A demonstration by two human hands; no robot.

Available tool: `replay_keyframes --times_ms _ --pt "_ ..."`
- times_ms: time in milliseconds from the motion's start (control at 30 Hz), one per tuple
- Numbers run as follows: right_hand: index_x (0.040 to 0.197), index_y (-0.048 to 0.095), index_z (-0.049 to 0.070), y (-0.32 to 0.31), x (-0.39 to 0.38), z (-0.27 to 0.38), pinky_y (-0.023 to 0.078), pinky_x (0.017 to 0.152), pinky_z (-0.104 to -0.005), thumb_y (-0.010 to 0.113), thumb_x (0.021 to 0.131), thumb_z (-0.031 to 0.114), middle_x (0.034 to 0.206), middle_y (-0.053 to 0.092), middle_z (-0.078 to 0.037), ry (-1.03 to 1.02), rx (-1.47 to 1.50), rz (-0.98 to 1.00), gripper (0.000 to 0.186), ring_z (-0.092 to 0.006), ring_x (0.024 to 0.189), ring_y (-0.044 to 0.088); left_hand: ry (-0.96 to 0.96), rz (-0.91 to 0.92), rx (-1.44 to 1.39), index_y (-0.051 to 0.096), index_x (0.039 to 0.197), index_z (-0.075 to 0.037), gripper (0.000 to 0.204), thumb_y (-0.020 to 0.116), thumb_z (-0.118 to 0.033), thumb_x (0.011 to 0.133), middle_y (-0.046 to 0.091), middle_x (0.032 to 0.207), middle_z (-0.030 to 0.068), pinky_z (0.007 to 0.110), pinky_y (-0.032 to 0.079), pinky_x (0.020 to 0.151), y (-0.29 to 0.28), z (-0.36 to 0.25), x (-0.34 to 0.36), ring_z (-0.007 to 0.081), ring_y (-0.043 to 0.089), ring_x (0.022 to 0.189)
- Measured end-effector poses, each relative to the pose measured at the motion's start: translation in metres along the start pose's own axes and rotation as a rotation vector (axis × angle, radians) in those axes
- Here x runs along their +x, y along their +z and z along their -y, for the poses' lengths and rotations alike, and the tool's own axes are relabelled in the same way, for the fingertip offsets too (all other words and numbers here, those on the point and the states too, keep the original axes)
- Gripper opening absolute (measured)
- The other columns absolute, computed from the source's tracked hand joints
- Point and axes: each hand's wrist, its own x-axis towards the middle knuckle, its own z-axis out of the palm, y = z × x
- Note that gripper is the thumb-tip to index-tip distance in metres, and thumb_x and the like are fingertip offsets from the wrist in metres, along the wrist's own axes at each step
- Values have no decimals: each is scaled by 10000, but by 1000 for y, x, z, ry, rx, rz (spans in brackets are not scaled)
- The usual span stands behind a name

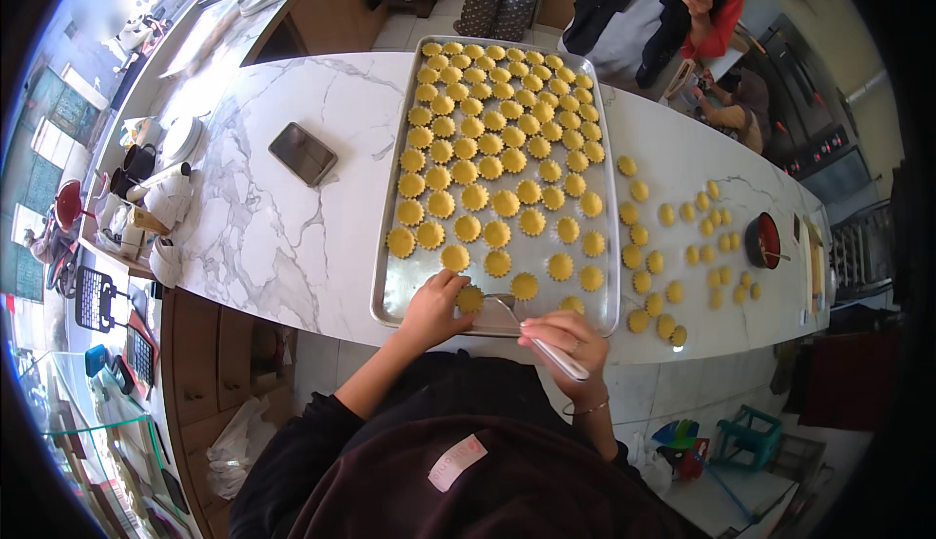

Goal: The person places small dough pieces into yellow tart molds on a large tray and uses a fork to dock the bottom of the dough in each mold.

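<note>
At the tray's near edge, my left hand (435, 309) has its thumb and fingers round a fluted yellow pastry shell (469, 298). My right hand (564, 346) grips a metal utensil with a long handle (552, 354); its flat tip lies on the tray beside that shell. Rows of similar shells (474, 196) cover the large metal baking tray (379, 281), more loosely spaced toward the near edge.
The marble counter (263, 217) bears a phone (302, 152), several yellow pieces (641, 281) right of the tray and a dark red bowl (762, 241). Crockery (171, 188) stands left. Other people (653, 8) are across the counter.
</note>
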Motion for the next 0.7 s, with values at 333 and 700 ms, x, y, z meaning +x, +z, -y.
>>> replay_keyframes --times_ms 333,700 --pt "960 672 59 46 -17 -1 513 702 -342 731 676 18 905 650 -63 32 -42 170 293 -251 824 625 53 -1 -87 632 1005 -14 446 789 -178 621 595 949 145 410 502 769 -2 12 0 339 597 862" --pt "944 670 49 57 -13 -5 515 711 -342 743 679 31 916 641 -74 12 -69 200 276 -261 834 622 23 11 -100 635 1010 -15 467 794 -177 602 597 979 152 420 491 811 -4 11 -1 338 590 918"
